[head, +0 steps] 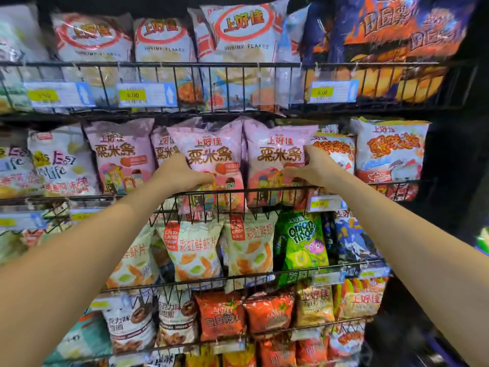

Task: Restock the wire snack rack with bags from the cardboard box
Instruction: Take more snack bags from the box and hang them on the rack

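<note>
The black wire snack rack (264,190) fills the view with several tiers of bags. On the second tier stand pink corn-stick bags side by side. My left hand (182,174) grips the lower left edge of the middle pink bag (211,147). My right hand (311,168) holds the right edge of the neighbouring pink bag (275,147), thumb across its front. Both bags stand upright behind the tier's front rail. The cardboard box is out of view.
White shrimp-flake bags (238,41) and dark blue bags (391,35) fill the top tier. Orange-print white bags (389,152) sit right of the pink ones. Below hang prawn-crisp bags (195,250) and a green onion-ring bag (301,239). Yellow price tags (132,95) clip to the rails.
</note>
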Tool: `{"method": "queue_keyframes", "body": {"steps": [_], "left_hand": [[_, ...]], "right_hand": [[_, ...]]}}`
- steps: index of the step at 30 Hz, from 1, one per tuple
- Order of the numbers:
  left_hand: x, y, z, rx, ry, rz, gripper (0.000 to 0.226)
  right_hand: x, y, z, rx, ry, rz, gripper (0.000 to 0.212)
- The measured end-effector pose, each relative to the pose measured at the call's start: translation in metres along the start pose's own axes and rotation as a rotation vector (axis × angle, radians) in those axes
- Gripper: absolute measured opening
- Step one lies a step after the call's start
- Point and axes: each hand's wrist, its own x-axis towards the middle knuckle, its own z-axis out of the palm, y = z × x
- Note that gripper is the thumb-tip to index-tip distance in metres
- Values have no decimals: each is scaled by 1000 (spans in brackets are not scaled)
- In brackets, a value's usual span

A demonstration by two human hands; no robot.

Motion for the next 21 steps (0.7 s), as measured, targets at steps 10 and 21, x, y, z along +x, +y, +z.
{"method": "queue_keyframes", "body": {"steps": [10,21], "left_hand": [[-17,4,-3,128,23,3,72],[-73,-1,-13,389,122,151,38]], "right_hand": [[-20,-22,-4,54,26,114,40],[-87,-28,-13,-178,93,-53,39]]}}
